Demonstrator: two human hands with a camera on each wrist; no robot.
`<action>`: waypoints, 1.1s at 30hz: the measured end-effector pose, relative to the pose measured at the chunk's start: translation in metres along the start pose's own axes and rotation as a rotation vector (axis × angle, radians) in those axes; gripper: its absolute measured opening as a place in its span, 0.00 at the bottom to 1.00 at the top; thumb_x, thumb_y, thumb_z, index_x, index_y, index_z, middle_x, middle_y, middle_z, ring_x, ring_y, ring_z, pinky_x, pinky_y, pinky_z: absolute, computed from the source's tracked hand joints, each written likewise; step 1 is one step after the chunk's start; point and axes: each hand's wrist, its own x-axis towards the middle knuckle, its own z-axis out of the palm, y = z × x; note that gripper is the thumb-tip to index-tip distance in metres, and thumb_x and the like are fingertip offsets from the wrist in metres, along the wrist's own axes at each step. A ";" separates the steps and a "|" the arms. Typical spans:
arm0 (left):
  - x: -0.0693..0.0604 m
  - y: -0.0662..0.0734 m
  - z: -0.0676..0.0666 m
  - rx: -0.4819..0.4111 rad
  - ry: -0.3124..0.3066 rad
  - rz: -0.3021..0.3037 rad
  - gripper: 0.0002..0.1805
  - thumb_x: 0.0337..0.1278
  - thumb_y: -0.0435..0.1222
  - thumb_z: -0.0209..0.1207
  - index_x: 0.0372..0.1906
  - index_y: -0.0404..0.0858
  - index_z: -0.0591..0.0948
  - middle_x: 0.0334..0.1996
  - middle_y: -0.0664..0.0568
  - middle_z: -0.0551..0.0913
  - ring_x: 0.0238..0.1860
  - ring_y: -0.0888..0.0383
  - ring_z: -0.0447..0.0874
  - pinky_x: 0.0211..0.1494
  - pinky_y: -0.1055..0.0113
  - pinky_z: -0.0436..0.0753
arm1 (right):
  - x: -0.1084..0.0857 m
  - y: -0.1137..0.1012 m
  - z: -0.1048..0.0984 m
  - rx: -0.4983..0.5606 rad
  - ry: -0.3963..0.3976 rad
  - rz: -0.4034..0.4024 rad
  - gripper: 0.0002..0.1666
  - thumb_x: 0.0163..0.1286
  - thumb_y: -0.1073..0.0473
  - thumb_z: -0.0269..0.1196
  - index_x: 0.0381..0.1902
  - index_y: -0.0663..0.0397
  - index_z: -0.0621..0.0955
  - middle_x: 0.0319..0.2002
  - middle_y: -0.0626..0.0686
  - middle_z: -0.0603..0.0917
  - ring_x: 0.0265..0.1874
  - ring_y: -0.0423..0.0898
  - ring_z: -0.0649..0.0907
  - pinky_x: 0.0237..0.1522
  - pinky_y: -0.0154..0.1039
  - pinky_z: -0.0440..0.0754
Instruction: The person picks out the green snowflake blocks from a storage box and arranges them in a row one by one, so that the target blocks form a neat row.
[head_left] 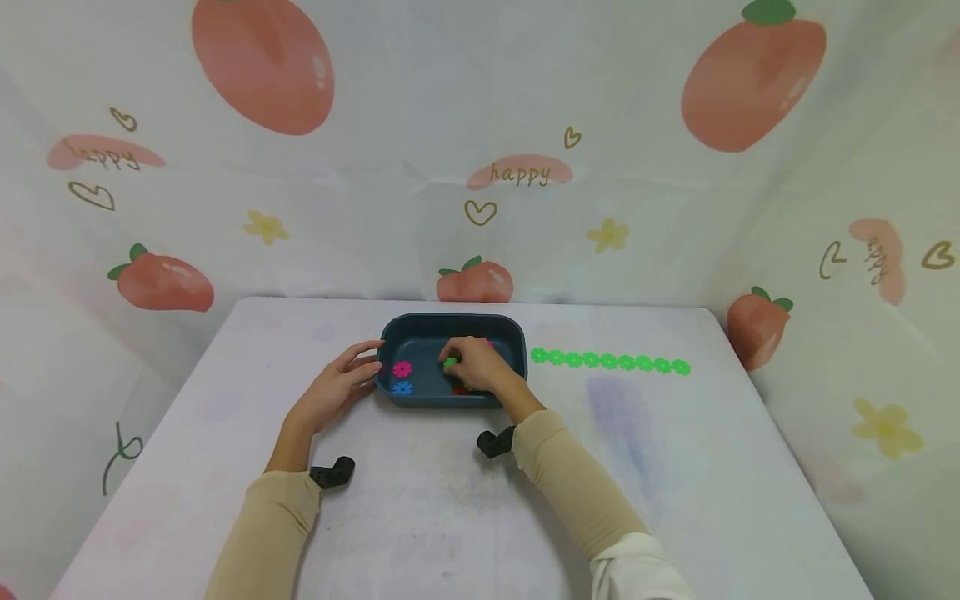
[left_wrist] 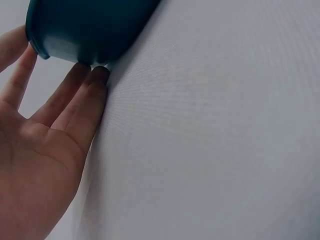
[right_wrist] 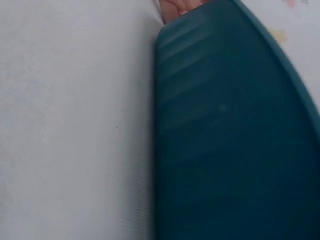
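A dark teal tray point(head_left: 420, 402) with several flower-shaped plastic pieces in it stands near the table's far edge. My right hand point(head_left: 478, 365) reaches inside and pinches a green flower-shaped piece point(head_left: 450, 363) at its fingertips. At the tray's left end, my left hand point(head_left: 341, 390) rests its outstretched fingers against the outer wall; the left wrist view shows those fingers point(left_wrist: 75, 97) touching the tray point(left_wrist: 85, 30). A pink piece point(head_left: 402, 368) and a blue piece point(head_left: 402, 388) lie at the tray's left. Red ones are partly hidden by my right hand. The right wrist view shows only the tray's outer side point(right_wrist: 215, 125) and some left-hand skin.
A row of several green flower-shaped pieces point(head_left: 610, 361) runs rightward from beside the tray on the white table point(head_left: 420, 517). Behind stands a pale printed cloth backdrop point(head_left: 390, 150). Black wrist devices point(head_left: 333, 472) sit at both sleeves.
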 end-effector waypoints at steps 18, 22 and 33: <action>-0.001 -0.001 0.000 0.001 -0.006 0.005 0.35 0.74 0.49 0.57 0.79 0.47 0.60 0.79 0.40 0.59 0.79 0.43 0.59 0.82 0.43 0.59 | -0.016 -0.014 -0.029 0.096 0.120 -0.022 0.11 0.71 0.56 0.68 0.48 0.52 0.85 0.41 0.49 0.88 0.37 0.41 0.84 0.38 0.33 0.84; 0.000 -0.002 -0.001 0.010 -0.004 0.004 0.35 0.74 0.49 0.57 0.78 0.48 0.61 0.79 0.41 0.60 0.79 0.44 0.60 0.82 0.45 0.60 | -0.022 -0.015 -0.035 0.130 0.177 -0.025 0.14 0.72 0.55 0.67 0.52 0.54 0.85 0.42 0.50 0.89 0.39 0.43 0.86 0.41 0.36 0.85; 0.001 -0.004 -0.001 0.009 0.000 -0.008 0.36 0.71 0.51 0.59 0.78 0.49 0.61 0.78 0.42 0.61 0.78 0.45 0.61 0.81 0.47 0.62 | -0.036 -0.006 -0.048 0.244 0.292 -0.031 0.12 0.73 0.56 0.66 0.51 0.49 0.86 0.41 0.52 0.90 0.36 0.55 0.86 0.35 0.34 0.82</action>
